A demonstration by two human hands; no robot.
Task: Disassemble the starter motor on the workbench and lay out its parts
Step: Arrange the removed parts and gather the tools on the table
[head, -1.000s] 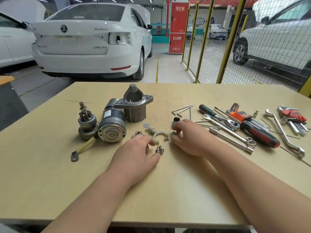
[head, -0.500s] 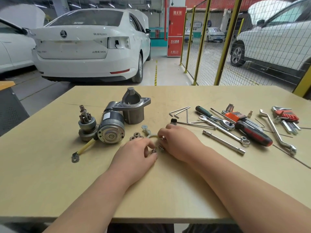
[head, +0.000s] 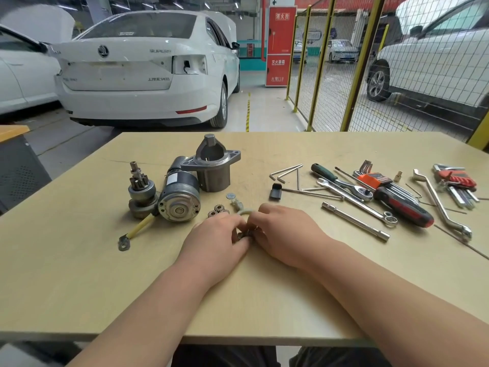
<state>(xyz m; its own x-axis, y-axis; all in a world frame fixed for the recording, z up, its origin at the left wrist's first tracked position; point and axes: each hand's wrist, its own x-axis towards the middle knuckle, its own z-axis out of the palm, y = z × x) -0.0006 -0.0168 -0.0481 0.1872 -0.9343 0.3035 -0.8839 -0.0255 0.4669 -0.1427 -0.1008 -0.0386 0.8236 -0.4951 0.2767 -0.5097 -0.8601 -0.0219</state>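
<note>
The starter motor lies in parts on the workbench (head: 79, 287). The motor body (head: 180, 200) lies on its side with a yellow lead (head: 137, 229). Left of it stands the pinion drive (head: 141, 192); behind it stands the nose housing (head: 214, 168). Small planet gears (head: 218, 210), a round washer (head: 231, 195) and a pale fork lever (head: 242, 209) lie in front. My left hand (head: 217, 242) and my right hand (head: 283, 231) meet fingertip to fingertip over small screws (head: 244, 234), which they mostly hide.
Tools lie to the right: hex keys (head: 285, 173), a black cap (head: 276, 191), a socket extension (head: 354, 221), a ratchet and spanners (head: 357, 192), a red-handled screwdriver (head: 402, 207), a hex-key set (head: 457, 184). White cars and a yellow mesh fence stand beyond the bench.
My right hand has moved left from the black cap to the small screws by my left hand. Both hands now pinch together there.
</note>
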